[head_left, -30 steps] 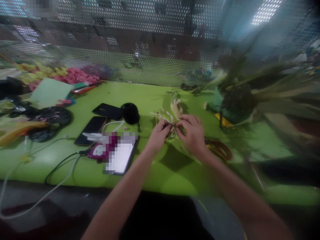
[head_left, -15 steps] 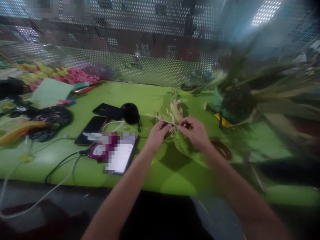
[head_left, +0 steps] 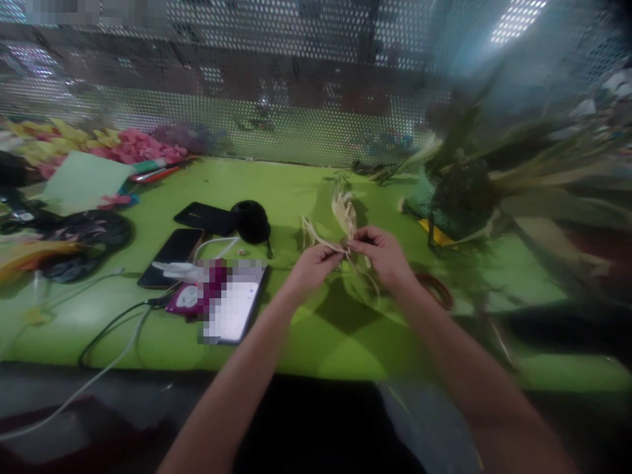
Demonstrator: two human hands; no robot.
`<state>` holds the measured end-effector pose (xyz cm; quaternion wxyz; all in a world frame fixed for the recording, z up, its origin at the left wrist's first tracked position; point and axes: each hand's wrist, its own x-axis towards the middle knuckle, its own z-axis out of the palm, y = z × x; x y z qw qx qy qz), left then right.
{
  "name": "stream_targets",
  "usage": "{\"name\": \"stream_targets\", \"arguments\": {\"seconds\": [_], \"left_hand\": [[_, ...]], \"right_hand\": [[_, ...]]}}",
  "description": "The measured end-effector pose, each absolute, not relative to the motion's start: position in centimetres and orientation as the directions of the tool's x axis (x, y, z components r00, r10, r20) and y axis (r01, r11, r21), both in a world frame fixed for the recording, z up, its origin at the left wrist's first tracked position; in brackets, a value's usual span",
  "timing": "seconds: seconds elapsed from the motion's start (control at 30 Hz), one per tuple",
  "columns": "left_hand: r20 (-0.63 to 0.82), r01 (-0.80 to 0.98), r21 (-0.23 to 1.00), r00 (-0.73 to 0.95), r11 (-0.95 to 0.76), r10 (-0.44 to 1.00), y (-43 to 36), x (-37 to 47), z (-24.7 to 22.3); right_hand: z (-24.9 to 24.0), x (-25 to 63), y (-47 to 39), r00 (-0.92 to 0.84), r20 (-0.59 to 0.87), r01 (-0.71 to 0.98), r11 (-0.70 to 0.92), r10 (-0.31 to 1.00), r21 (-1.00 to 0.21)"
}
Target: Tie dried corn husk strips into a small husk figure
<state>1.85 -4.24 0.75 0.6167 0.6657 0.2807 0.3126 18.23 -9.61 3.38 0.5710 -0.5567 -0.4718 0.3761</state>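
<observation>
Pale, dry strips that look like corn husk (head_left: 344, 209) stand up between my two hands, over the green table (head_left: 291, 181). My left hand (head_left: 316, 264) pinches the strips near their lower end, with one curled strip rising behind its fingers. Close beside it, my right hand (head_left: 378, 251) pinches the same bundle from the other side. The fingertips of both hands nearly meet, and a thin strip hangs below them. Exactly how the strips lie between the fingers is too small to make out.
Left of my hands lie a lit phone (head_left: 234, 306), a dark phone (head_left: 172, 257), a black phone (head_left: 205, 218) and a round black object (head_left: 251, 222). Cables (head_left: 111, 355) trail over the front edge. Leafy plant material (head_left: 464, 191) and a reddish-brown ring (head_left: 437, 291) are at right.
The curled strip by my left hand now stands more upright, and a loose strip hangs below my fingers. Both hands keep pinching the bundle. The view has shifted slightly.
</observation>
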Motion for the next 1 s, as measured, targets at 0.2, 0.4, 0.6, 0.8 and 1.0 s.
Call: {"name": "stream_targets", "arguments": {"seconds": [0.2,0.4,0.6,0.8,1.0], "left_hand": [[0.078,0.059,0.986,0.663,-0.157,0.745,-4.2,1.7,1.0],[0.06,0.084,0.986,0.621,-0.143,0.781,-4.0,2.4,0.6],[0.058,0.131,0.976,0.607,-0.172,0.793,-4.4,2.6,1.2],[0.083,0.03,0.991,0.618,-0.129,0.782,-4.5,2.7,0.7],[0.107,0.091,0.976,0.585,-0.196,0.804,-4.7,2.6,0.8]], "right_hand": [[4.0,18.4,-10.2,0.294,0.23,0.308,0.136,0.928,-0.942],[5.0,18.4,-11.1,0.081,0.471,0.636,0.319,0.878,-0.703],[4.6,17.8,-10.9,-0.006,0.46,0.751,0.308,0.888,-0.585],[4.0,18.2,-10.5,0.1,0.439,0.712,0.244,0.893,-0.659],[4.2,18.2,-10.7,0.01,0.374,0.712,0.256,0.928,-0.654]]}}
